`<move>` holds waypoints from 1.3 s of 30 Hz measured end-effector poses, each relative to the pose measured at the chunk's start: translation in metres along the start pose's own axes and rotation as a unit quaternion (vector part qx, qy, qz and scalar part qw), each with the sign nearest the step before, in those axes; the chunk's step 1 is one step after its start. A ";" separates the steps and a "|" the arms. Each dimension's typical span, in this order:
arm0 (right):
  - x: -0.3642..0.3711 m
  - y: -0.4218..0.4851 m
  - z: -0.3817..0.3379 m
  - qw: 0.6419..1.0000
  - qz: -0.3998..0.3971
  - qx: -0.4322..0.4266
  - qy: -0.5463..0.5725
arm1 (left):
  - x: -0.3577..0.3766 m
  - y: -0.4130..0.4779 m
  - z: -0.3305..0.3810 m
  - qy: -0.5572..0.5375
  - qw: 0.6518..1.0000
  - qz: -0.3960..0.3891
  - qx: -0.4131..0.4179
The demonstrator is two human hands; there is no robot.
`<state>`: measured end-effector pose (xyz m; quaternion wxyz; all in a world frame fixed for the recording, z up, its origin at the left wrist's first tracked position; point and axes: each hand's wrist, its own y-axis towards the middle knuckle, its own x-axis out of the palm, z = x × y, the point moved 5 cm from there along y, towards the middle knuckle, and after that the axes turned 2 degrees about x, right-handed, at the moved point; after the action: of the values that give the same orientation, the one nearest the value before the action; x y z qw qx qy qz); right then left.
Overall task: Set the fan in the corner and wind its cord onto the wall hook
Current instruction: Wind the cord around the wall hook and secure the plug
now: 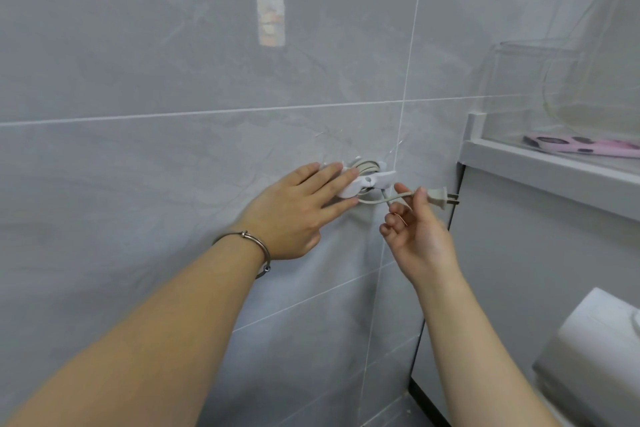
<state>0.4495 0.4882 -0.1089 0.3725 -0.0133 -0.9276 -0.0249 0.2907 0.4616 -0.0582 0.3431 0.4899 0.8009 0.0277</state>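
The outstretched fingers (341,173) of the left hand (298,210) lie flat and spread against the white plastic wall hook (372,180), pressing on its left part without curling around anything. The thumb and forefinger of the right hand (417,236) pinch the free end of the pale grey power cord (398,198) just behind its flat two-pin plug (441,199); the remaining fingers (393,218) are curled loosely toward the palm. The plug points right, its pins close to the dark vertical edge where the tiled wall meets the cabinet. Several turns of the cord are already coiled on the hook, and a short loop hangs just below it, leading to the pinched end. The hook is fixed to the grey marbled tile wall (173,80), just below the horizontal grout line and beside a vertical one. A thin silver metal bangle (258,243) circles the left wrist. At the right edge, a white ledge (540,163) carries a pink spotted flat object (585,146) under a clear plastic cover (536,80). A white rounded appliance (595,350), possibly the fan, shows partly in the lower right corner.
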 end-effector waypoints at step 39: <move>0.019 0.001 -0.021 0.940 0.098 -0.185 -0.268 | 0.000 0.001 0.001 -0.005 1.000 0.023 -0.005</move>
<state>0.4507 0.4880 -0.0808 0.1013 -0.1786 -0.9663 -0.1552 0.2923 0.4615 -0.0589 0.3487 0.5062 0.7879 0.0374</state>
